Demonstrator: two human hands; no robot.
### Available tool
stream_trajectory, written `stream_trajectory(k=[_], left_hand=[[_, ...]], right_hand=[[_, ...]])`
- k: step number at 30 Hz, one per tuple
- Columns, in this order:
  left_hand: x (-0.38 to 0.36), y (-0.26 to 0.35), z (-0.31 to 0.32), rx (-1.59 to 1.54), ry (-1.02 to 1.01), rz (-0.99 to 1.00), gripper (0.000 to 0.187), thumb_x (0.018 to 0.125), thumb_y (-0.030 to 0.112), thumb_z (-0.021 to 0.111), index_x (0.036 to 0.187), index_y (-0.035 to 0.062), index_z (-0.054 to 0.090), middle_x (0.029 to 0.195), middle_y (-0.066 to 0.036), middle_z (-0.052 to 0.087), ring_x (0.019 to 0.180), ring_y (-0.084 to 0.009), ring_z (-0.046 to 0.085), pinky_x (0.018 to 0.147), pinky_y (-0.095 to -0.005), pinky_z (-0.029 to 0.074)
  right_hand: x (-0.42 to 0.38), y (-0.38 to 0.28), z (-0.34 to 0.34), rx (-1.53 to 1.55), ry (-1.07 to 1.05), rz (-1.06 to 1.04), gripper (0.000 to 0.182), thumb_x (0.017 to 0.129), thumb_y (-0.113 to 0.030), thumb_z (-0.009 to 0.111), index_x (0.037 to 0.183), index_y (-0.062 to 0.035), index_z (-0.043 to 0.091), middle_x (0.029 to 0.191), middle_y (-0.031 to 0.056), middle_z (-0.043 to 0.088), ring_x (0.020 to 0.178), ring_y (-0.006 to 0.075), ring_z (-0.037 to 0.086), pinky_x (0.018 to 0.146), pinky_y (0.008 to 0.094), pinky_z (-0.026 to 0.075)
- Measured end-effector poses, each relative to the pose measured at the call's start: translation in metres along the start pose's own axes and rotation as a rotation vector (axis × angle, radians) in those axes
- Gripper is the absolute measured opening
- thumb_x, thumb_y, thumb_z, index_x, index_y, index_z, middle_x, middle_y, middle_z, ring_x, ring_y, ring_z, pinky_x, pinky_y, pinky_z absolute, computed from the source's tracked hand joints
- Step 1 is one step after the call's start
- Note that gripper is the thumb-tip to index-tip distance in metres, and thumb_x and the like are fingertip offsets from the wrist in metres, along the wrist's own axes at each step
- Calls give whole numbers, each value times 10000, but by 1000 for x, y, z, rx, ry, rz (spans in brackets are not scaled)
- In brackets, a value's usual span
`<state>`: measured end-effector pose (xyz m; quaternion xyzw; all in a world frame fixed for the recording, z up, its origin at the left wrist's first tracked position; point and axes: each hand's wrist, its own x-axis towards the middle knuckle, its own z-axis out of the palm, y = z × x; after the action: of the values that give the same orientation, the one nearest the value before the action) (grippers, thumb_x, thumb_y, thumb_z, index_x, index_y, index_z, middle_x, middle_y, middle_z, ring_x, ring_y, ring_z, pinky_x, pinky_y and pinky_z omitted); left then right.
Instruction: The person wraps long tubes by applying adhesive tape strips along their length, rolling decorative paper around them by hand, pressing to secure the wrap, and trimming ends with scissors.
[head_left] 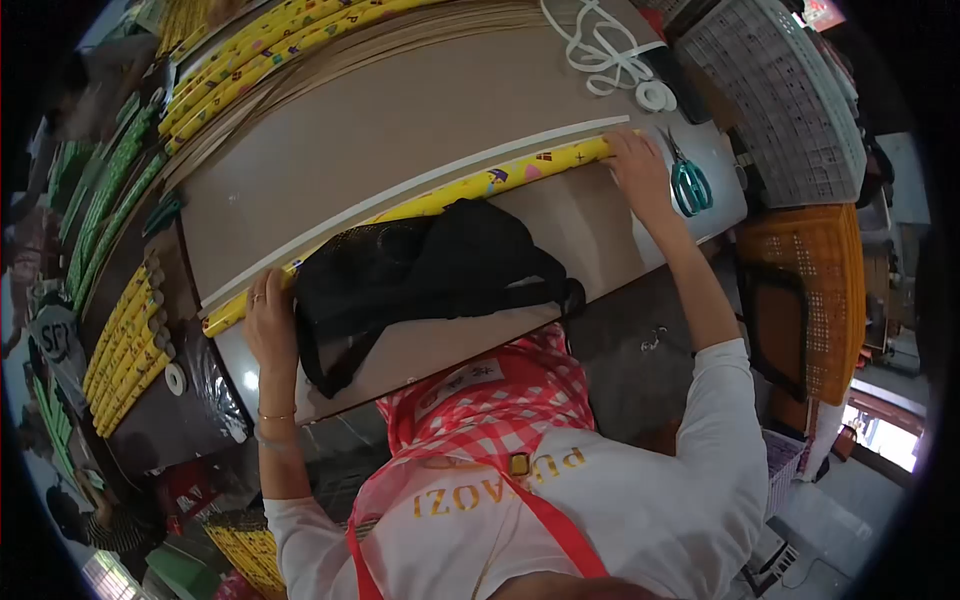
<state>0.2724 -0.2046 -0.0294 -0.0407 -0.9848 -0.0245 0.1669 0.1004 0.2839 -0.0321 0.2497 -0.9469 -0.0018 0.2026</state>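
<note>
A long yellow roll of patterned paper lies slantwise across the table. My left hand holds it near its left end, and my right hand has its fingers over the right end. A thin white strip runs along the far side of the roll. Between my arms, a crumpled black cloth item with straps covers part of the roll's near side. Scissors with teal handles rest just right of my right hand.
Several yellow rolls and long brown strips lie along the back. White cord and a tape roll sit at the back right. Shorter yellow rolls are stacked at left. Baskets stand at right.
</note>
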Motion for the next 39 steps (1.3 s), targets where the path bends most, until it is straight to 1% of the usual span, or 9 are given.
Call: stream_trajectory(k=[11,19,24,26,28,29,30,36,39], left_hand=[[4,-1,3,16,-122,-19,450,843,41,536,1274,46,405,1218,-154,514,1154,-336,475,923,-405,426],[4,-6,8,-38,-107,10,517,824,3,525,1316,64,382,1291,-146,458,1230,-321,408,989,-393,378],[5,-5,4,-23,-84,29,548,786,-31,536,1305,73,395,1266,-143,463,1175,-331,446,954,-391,401],[7,-2,2,-108,-76,-15,499,771,-40,548,1251,55,451,1159,-139,488,1068,-327,489,879,-401,430],[10,1,-1,-93,-74,-35,471,763,-45,554,1219,45,476,1113,-136,485,1019,-321,499,848,-405,436],[12,3,-2,-87,-63,-40,443,756,-50,559,1187,36,502,1067,-133,481,969,-316,509,817,-409,441],[12,4,-1,-9,-29,-19,423,750,-53,564,1163,35,528,1035,-127,484,947,-312,515,811,-398,445],[13,-1,2,95,-27,53,497,781,-4,582,1259,66,466,1028,-119,507,924,-308,530,795,-391,450],[14,1,2,99,-53,-3,539,792,32,596,1300,98,430,1035,-127,537,926,-311,538,796,-394,450]], right_hand=[[-3,-2,14,45,-30,94,370,838,-147,554,1196,-86,487,1218,70,519,1219,235,428,1048,434,281],[2,-5,3,133,-106,90,368,871,-217,534,1208,-80,477,1370,81,393,1304,231,324,1082,445,210],[2,-3,4,139,-61,95,398,820,-162,591,1198,-95,484,1314,105,409,1249,259,372,1061,444,244],[3,-1,2,137,-45,97,405,797,-143,614,1184,-105,500,1267,109,432,1204,269,411,1043,441,269],[5,4,2,160,-2,83,399,765,-120,639,1151,-123,540,1151,112,455,1069,276,471,977,434,321],[6,8,4,145,-10,49,449,759,-94,645,1192,-142,538,1107,92,466,1036,274,471,883,403,365],[6,9,6,153,-9,41,449,759,-94,645,1192,-142,538,1107,92,466,1036,274,471,883,403,365],[10,5,1,127,-57,22,420,775,-123,627,1184,-135,534,1071,53,521,1023,249,500,873,376,348],[11,9,7,184,28,76,359,797,-157,607,1143,-127,518,1053,58,546,1032,231,515,913,385,355]])
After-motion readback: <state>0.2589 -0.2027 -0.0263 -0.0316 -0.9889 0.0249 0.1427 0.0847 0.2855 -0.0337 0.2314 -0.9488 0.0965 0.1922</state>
